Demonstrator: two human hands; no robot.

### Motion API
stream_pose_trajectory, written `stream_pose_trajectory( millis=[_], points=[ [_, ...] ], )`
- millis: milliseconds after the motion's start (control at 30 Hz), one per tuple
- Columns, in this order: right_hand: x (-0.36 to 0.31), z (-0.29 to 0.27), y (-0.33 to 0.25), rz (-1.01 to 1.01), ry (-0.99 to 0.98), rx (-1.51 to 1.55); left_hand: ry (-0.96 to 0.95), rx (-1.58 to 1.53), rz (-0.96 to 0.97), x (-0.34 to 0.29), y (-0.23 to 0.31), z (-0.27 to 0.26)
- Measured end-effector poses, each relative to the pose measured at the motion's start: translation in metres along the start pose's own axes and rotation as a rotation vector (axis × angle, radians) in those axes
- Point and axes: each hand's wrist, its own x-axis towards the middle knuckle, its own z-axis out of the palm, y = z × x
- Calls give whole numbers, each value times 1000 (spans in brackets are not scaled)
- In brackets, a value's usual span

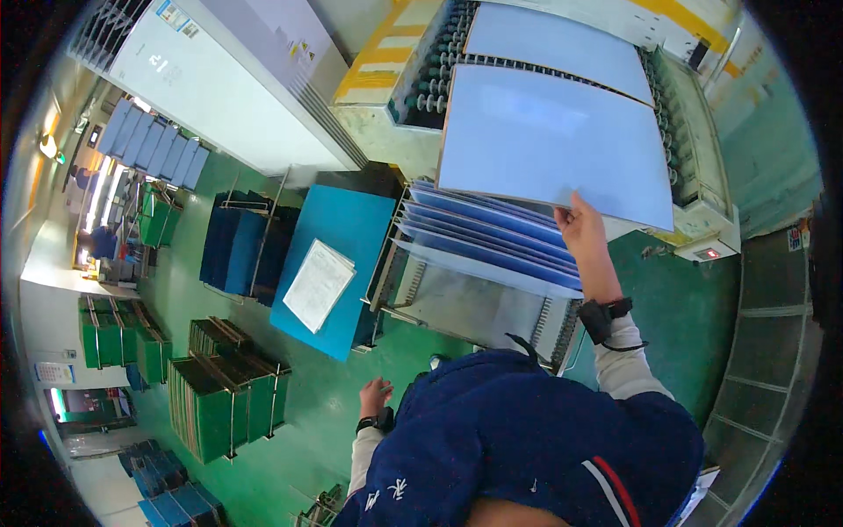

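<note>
Along the roller conveyor, right hand pinches a glossy pale-blue, brown-edged panel; left hand half-open, empty.

I log the near panel before the far panel on the roller bed, its front edge reaching over the leaning panels in the rack, with my right hand at that edge. Left of the rack I note a flat board with paper sheets on it, and a loaded cart further left; beyond these, a tall cabinet stands left of the roller bed. My left hand lies nearer the body, before the flat board.
</note>
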Motion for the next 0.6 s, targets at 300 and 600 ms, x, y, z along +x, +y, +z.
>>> stream_pose_trajectory(
  millis=[300, 600],
  points=[
    [26, 8, -9, 20, 0, 18, 76, -185, -75, -8, 14, 6],
    [36, 14, -5, -7, -15, 47, 122, -194, -77, -6, 8, -17]
  ],
)
